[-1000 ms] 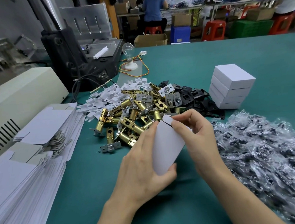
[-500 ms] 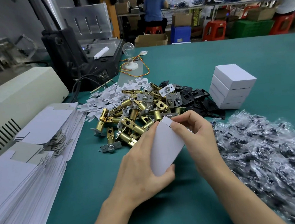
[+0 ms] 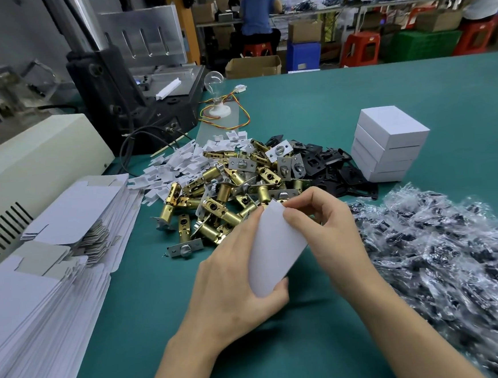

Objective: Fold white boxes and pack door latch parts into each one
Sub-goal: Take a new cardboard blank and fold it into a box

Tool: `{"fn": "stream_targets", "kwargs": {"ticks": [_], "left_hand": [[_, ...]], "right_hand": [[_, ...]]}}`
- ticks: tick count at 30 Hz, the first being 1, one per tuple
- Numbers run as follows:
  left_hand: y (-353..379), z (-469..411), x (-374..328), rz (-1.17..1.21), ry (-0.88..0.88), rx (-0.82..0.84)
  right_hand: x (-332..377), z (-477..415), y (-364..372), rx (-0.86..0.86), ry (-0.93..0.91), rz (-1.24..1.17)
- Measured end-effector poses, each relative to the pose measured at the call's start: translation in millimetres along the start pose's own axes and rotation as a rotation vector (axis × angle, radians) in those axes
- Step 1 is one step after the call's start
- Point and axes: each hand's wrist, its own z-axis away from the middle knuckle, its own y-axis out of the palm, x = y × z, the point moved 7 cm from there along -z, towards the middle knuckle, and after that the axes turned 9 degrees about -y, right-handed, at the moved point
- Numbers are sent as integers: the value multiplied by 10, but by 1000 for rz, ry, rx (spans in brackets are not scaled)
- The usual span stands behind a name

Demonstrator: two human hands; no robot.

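White box [image 3: 271, 246] rests clasped in left grip [image 3: 231, 282], right grip [image 3: 326, 227] pinching its top.

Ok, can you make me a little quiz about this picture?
1. True or false: the left hand and the right hand both hold the box.
2. The latches are mostly: A gold, B red, C blue.
3. Fill in: the flat boxes lie on the person's ____ side.
Key: 1 true; 2 A; 3 left.
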Motion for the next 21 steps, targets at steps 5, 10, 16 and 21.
{"fn": "stream_targets", "kwargs": {"ticks": [5, 10, 16, 21], "left_hand": [[24, 5, 21, 11, -22, 20], [7, -23, 112, 116, -88, 9], [-16, -68, 219, 307, -157, -14], [-28, -77, 218, 369, -159, -17]], "right_hand": [[-51, -13, -18, 9, 38, 10], [-1, 16, 87, 120, 11, 40], [28, 42, 202, 254, 14, -52], [72, 58, 226, 302, -99, 145]]}}
